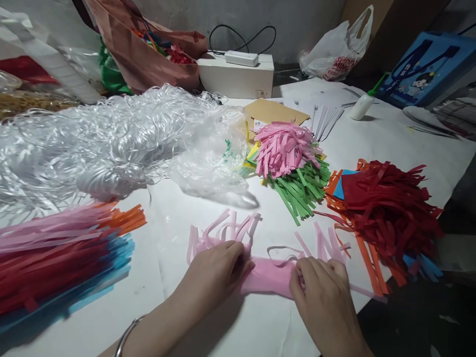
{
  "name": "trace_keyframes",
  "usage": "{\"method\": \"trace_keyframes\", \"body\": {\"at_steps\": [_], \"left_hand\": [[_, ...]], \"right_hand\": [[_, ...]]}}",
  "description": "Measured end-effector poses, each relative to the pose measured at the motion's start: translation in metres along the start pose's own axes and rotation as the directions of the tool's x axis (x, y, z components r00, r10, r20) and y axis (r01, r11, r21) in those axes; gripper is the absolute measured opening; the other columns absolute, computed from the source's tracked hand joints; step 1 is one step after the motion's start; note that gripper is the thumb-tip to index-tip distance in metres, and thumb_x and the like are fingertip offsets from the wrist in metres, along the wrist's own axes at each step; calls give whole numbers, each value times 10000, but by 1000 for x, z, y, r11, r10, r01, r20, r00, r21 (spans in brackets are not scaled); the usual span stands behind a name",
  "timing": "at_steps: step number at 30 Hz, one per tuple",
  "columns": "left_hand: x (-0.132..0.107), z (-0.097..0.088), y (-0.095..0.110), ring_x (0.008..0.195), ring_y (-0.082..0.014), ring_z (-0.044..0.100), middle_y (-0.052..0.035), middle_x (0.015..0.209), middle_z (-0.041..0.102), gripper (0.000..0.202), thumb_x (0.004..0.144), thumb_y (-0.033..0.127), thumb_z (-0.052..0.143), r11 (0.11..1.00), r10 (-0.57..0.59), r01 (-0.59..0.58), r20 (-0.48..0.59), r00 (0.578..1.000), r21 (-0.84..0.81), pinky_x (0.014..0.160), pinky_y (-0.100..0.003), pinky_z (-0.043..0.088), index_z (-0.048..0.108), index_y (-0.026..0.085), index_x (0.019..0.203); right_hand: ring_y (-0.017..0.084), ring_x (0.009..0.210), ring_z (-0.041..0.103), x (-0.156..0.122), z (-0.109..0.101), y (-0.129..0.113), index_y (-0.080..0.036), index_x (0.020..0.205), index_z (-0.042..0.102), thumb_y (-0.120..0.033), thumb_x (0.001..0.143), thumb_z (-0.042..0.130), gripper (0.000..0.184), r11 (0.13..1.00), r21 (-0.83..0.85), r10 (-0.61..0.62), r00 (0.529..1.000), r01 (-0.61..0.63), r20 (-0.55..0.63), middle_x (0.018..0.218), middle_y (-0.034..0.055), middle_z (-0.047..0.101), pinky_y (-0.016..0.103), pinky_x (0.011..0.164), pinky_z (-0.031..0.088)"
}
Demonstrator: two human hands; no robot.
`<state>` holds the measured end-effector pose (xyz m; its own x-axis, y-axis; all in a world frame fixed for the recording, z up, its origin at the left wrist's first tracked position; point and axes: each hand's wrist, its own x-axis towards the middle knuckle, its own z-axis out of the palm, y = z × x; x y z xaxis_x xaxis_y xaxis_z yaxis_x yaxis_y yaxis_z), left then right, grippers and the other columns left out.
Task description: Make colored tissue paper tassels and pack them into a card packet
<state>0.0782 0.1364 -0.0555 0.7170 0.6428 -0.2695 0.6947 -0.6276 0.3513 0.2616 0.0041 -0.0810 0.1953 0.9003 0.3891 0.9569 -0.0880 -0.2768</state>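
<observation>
A pink fringed paper strip (269, 275) lies across the white table in front of me, its cut ends fanning away from me on both sides. My left hand (220, 265) grips its left part with curled fingers. On the right part, my right hand (323, 285) is closed over the paper, thumb toward the middle. Between the two hands the uncut pink band shows flat, with one thin loose strip curling above it. The fingertips of both hands are partly hidden.
Fringed paper bundles lie left (55, 258), at right in red (390, 203) and behind in pink (284, 146) over green. White ribbon (111, 134) heaps at back left beside a clear plastic bag (213, 163). A glue bottle (362, 105) stands back right, near a blue box (427, 69).
</observation>
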Motion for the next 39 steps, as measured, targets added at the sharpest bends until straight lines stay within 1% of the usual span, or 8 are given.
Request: {"method": "trace_keyframes", "body": {"at_steps": [5, 9, 12, 17, 21, 26, 31, 39], "left_hand": [[2, 1, -1, 696, -216, 649, -14, 753, 671, 180, 955, 276, 522, 1000, -18, 18, -5, 1000, 16, 577, -280, 377, 569, 213, 794], [-6, 3, -5, 682, -204, 652, -19, 775, 686, 103, 953, 278, 550, 998, 67, -64, -159, 985, 23, 554, -272, 401, 573, 206, 883], [-20, 5, 0, 688, -207, 634, -38, 826, 689, 164, 971, 307, 550, 937, 341, -287, -342, 876, 200, 561, -296, 422, 564, 183, 1076], [-48, 19, 15, 637, -198, 552, -17, 774, 634, 67, 908, 148, 624, 759, 608, -525, -133, 782, 384, 529, -340, 398, 622, 164, 973], [-70, 37, 10, 646, -199, 536, -37, 773, 627, 174, 923, 59, 508, 778, 595, -520, -151, 789, 351, 535, -345, 407, 637, 164, 871], [-93, 54, 2, 609, -185, 562, -43, 760, 654, 329, 996, 66, 328, 834, 542, -449, -321, 777, 320, 517, -312, 424, 612, 116, 1155], [-98, 50, 14, 536, -168, 567, -4, 650, 594, 310, 1026, 174, 367, 939, 339, -275, -428, 838, 206, 464, -280, 412, 628, 214, 862], [-83, 45, 24, 536, -174, 628, -10, 644, 606, 346, 985, 178, 376, 987, 121, -69, -395, 911, 142, 464, -269, 466, 545, 222, 688]], "right_hand": [[231, 886, 629, -1, -10, -7, -169, 995, 642, -185, 980, 557, 88, 980, 101, -159, 977, 174, -141, 897, 73, 692, 496, 1002, 343], [214, 886, 650, -9, -1, -11, -150, 996, 674, -124, 1007, 456, 220, 942, 168, -284, 957, 291, -61, 840, 47, 691, 486, 1030, 344], [195, 865, 661, -13, 4, -9, -139, 986, 686, -30, 975, 407, 299, 930, 184, -312, 948, 319, -67, 825, 51, 697, 459, 1021, 403], [203, 951, 704, -21, -3, -7, -96, 984, 715, 2, 944, 412, 320, 845, 165, -483, 859, 508, -173, 919, 90, 765, 407, 1053, 466], [205, 1027, 704, -34, -7, -5, -99, 939, 726, 36, 929, 363, 387, 799, 161, -548, 812, 579, -200, 969, 79, 782, 404, 1127, 409], [209, 1067, 664, -49, -8, 0, -128, 1005, 708, -6, 971, 355, 376, 842, 203, -479, 866, 500, -145, 1011, 64, 768, 422, 1132, 352], [205, 891, 615, -44, -7, -5, -186, 902, 651, -111, 1028, 383, 306, 933, 243, -272, 962, 264, -1, 845, 31, 674, 473, 1008, 344], [209, 768, 518, -30, -2, -10, -202, 763, 549, -225, 1044, 412, 313, 980, 100, -175, 984, 170, 42, 758, 28, 574, 425, 854, 346]]}}
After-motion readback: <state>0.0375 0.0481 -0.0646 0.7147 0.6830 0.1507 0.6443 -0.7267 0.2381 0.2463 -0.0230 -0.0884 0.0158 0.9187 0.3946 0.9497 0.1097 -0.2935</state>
